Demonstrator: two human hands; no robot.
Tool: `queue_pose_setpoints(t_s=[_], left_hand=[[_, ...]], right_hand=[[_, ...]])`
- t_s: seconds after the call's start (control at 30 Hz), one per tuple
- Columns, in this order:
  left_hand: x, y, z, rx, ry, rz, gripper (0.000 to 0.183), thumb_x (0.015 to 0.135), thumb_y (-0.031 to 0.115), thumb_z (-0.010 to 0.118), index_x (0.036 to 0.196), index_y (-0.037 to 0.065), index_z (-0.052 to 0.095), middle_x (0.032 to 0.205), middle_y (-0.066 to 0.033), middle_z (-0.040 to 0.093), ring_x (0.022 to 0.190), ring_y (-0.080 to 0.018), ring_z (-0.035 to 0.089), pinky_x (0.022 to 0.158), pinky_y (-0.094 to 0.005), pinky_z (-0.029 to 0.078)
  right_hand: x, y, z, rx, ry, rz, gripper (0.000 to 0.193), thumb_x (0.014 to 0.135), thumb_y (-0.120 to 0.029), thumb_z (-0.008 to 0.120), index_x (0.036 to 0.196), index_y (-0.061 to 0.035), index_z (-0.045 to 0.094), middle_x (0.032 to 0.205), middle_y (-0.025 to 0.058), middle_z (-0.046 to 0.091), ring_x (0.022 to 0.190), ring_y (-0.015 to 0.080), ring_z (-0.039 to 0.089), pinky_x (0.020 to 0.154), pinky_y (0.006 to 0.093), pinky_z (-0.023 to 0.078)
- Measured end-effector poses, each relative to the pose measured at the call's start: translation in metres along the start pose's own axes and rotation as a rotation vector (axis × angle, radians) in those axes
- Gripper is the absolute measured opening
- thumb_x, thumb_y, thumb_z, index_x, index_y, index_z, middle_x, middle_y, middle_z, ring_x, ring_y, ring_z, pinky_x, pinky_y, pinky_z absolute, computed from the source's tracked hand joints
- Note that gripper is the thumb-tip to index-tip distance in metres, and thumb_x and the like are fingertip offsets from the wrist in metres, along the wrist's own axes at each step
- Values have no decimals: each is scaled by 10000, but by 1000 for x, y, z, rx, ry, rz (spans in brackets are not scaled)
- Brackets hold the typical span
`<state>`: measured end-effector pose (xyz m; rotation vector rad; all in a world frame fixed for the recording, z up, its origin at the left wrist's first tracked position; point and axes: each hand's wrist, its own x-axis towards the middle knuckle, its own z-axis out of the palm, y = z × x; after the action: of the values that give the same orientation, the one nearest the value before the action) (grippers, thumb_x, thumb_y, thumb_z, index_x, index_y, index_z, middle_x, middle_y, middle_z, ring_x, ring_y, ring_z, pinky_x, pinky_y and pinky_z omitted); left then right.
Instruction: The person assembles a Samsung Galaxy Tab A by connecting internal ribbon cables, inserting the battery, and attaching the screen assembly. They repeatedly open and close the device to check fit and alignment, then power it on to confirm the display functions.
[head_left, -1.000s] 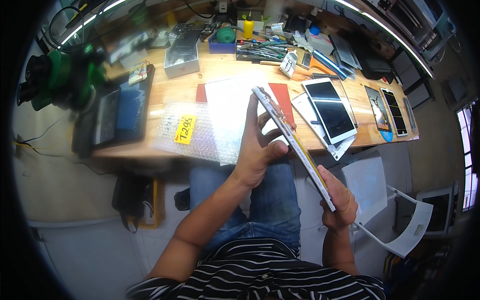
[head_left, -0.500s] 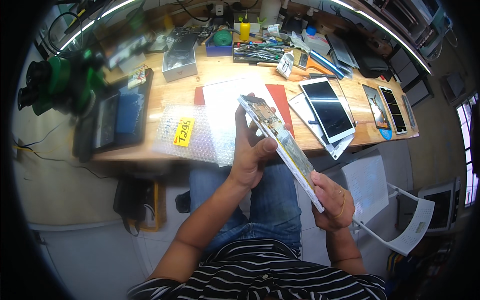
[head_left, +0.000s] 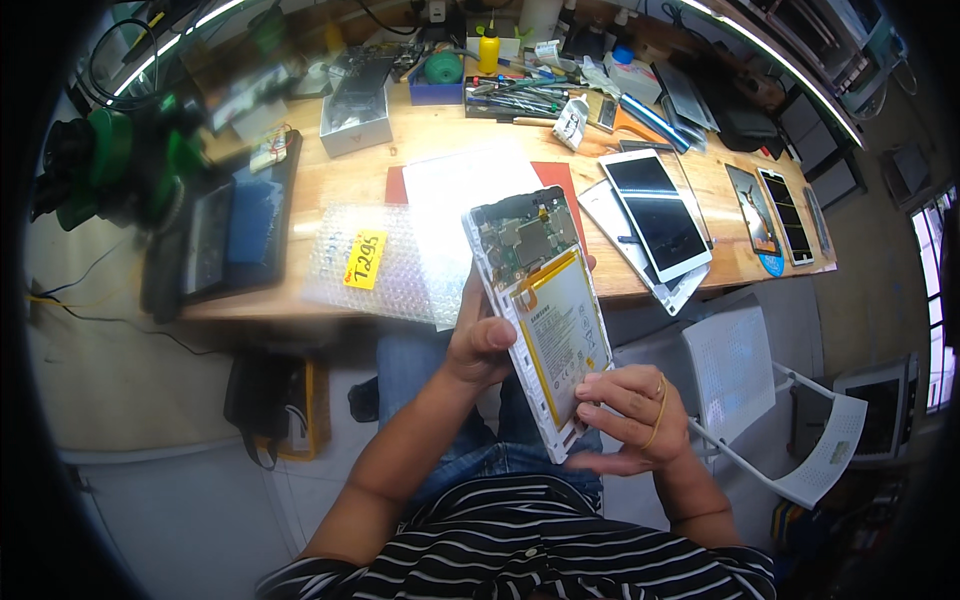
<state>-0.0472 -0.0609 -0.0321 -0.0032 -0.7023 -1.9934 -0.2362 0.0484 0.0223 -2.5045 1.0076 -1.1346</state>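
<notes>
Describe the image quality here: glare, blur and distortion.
Head view: fisheye bends the wooden bench edge and blackens the corners; glare washes out the white sheet; the green machine at left is smeared; the opened tablet between left hand and right hand stays sharp.

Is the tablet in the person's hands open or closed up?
Open. The tablet has no back cover: its battery and circuit boards show.

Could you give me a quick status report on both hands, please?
Left hand grips opened tablet by its left edge. Right hand holds lower end, fingers on battery. Nothing in the way.
</notes>
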Motion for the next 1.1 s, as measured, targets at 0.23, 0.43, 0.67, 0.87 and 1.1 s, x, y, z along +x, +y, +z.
queue_pose_setpoints(t_s=[0.23,0.43,0.67,0.87,1.1], left_hand=[[-8,-6,3,71,14,-15,1257,555,228,967,1542,42,212,1458,-251,442,1374,-399,464,1134,-513,422],[-14,6,21,140,96,38,1388,532,263,986,1575,61,94,1496,-229,406,1377,-382,468,1161,-502,392],[-10,5,22,164,112,82,1477,478,305,1011,1592,22,83,1489,-189,423,1380,-294,461,1171,-408,359],[-3,5,15,197,129,112,1433,455,314,1019,1568,1,173,1456,-167,453,1362,-272,467,1158,-388,366],[-2,9,24,246,170,121,1527,370,369,1040,1568,24,158,1458,-199,463,1326,-312,519,1129,-439,431]], right_hand=[[32,7,-5,37,153,87,412,760,37,728,1168,-19,716,1031,129,679,888,264,675,723,355,554],[61,16,7,34,183,56,448,770,85,662,1203,-18,715,1071,143,667,892,239,653,712,317,539],[64,19,9,61,153,68,471,783,74,627,1233,-35,713,1120,140,657,878,213,616,693,303,524],[67,15,6,59,106,129,350,857,9,629,1196,9,717,1111,144,640,914,201,616,754,295,508],[67,20,4,2,120,40,418,787,-27,661,1200,-2,719,1081,136,663,895,257,630,745,345,516]])
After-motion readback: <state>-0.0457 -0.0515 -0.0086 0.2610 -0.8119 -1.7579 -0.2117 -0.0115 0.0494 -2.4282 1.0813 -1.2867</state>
